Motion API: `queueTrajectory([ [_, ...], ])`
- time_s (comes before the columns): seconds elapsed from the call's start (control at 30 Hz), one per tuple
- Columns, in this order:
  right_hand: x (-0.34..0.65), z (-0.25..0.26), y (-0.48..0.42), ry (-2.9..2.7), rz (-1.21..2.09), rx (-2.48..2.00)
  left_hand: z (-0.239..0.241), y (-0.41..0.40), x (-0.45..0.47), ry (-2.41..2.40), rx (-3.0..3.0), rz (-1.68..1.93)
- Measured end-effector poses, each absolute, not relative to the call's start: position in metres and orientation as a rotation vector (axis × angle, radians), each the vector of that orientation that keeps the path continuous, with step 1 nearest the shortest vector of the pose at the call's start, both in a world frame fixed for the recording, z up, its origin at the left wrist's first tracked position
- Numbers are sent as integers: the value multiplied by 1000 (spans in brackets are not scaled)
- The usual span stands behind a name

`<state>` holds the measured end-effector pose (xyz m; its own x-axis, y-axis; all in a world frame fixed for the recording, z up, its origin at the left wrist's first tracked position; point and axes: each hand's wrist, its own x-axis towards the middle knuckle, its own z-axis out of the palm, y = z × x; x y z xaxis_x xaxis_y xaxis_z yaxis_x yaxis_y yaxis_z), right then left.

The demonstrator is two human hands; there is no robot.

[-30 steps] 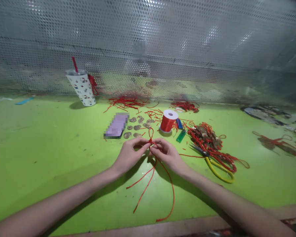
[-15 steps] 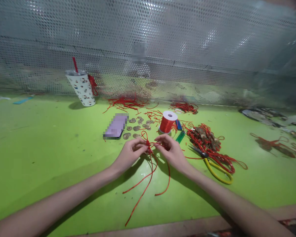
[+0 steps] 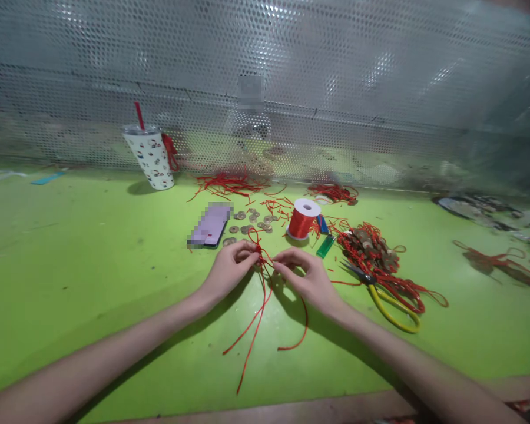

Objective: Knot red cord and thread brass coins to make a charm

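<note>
My left hand (image 3: 234, 265) pinches a knotted red cord (image 3: 259, 315) between thumb and fingers. A small loop of it stands up above the fingertips, and loose ends hang down over the table. Close on the right, my right hand (image 3: 307, 274) is closed in a pinch on a strand of the same cord. One cord end curves out below this hand. Whether a coin sits in the knot is hidden by my fingers. Just beyond the hands lie several loose brass coins with holes (image 3: 247, 229) and a spool of red cord (image 3: 303, 221).
Scissors (image 3: 386, 300) lie at the right beside a pile of corded coins (image 3: 371, 250). A green lighter (image 3: 325, 246) is near the spool. A phone (image 3: 212, 225), a tumbler with a straw (image 3: 152, 159) and red cord scraps (image 3: 229, 185) sit further back, before a mesh screen (image 3: 194, 76).
Both hands and the knotted cord have shifted slightly left within the view. The right fingertips have come in closer to the knot. The other things lie as before.
</note>
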<state>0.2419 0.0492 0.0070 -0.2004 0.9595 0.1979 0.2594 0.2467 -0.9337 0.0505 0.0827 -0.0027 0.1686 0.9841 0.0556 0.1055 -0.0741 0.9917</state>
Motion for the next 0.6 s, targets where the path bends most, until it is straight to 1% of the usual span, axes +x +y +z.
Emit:
queueTrajectory([
  [0.1, 240, 5, 48, -1623, 1188, -1182, -2, 82, 50, 1135, 1468, 1080],
  [0.17, 241, 2, 48, -1664, 1155, -1206, -2, 80, 49, 1127, 1471, 1075],
  [0.43, 249, -7, 54, -2007, 474, -1143, 4, 75, 52, 1115, 1438, 1049],
  [0.6, 251, -5, 56, -2035, 368, -1122, 7, 74, 52, 1126, 1456, 1056],
])
